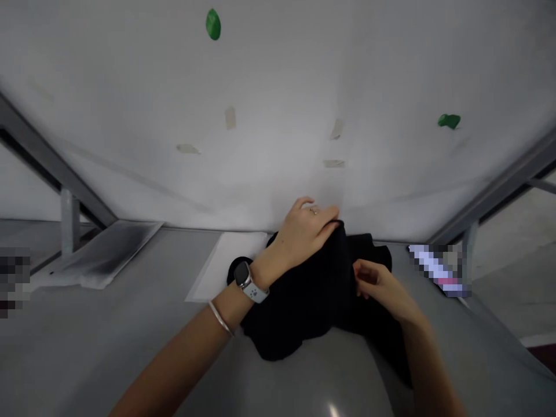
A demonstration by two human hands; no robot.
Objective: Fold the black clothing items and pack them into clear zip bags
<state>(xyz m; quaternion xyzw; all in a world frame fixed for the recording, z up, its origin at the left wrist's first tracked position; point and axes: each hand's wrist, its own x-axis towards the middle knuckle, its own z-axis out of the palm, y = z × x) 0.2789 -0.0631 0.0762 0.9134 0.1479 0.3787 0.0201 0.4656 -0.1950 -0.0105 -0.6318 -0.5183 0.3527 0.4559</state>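
Note:
A black cloth garment (pixel 299 307) lies bunched on the grey table, with folds reaching to the right. My left hand (pixel 306 229), with a ring, a watch and a bangle on that arm, pinches the garment's upper edge between thumb and finger and lifts it a little. Over the garment's right part is my right hand (pixel 373 281), its thumb and fingers drawn together at the dark cloth; what its fingertips hold is too dark to tell.
White sheets (pixel 208 272) lie left of the garment on the grey table (pixel 143 324). Farther left is a clear plastic bag (pixel 113 252). A blurred-out phone-like object (pixel 438 272) lies right. Behind stands a white panel (pixel 278 75) with green and beige tape, between slanted metal bars.

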